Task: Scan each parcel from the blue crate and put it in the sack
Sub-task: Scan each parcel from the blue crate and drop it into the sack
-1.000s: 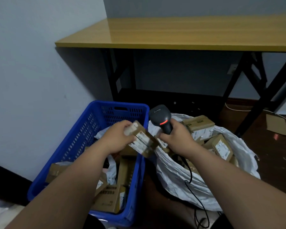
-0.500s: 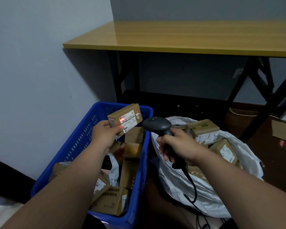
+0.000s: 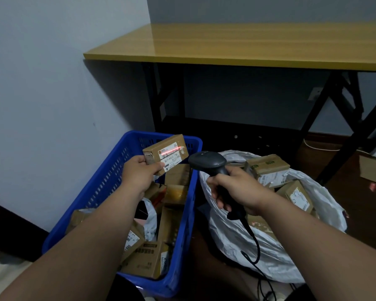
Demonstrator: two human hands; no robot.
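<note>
Our left hand [image 3: 139, 173] grips a small brown parcel [image 3: 164, 154] by its near end, thumb on the side face and fingers curled beneath, holding it above the far end of the blue crate [image 3: 100, 190] with its white label turned toward us. Across that label we see a thin red scan line [image 3: 170, 151] lying along the barcode. Our right hand [image 3: 232, 190] is wrapped round the grip of the black scanner [image 3: 208, 162], whose head points left at the parcel and sits just beside it without touching. From the base of the handle a black cable [image 3: 253, 240] drops down over the front of the sack

We see the white sack [image 3: 258, 253] standing open just right of the crate, with several brown boxes [image 3: 267, 169] already inside it, labels showing. More cardboard parcels [image 3: 143, 262] lie jumbled in the crate, along with what looks like a white plastic mailer [image 3: 150, 216], though it is dim down there. Beyond both stands a yellow-topped table [image 3: 237, 45] on black folding legs, against a pale wall [image 3: 52, 83]
</note>
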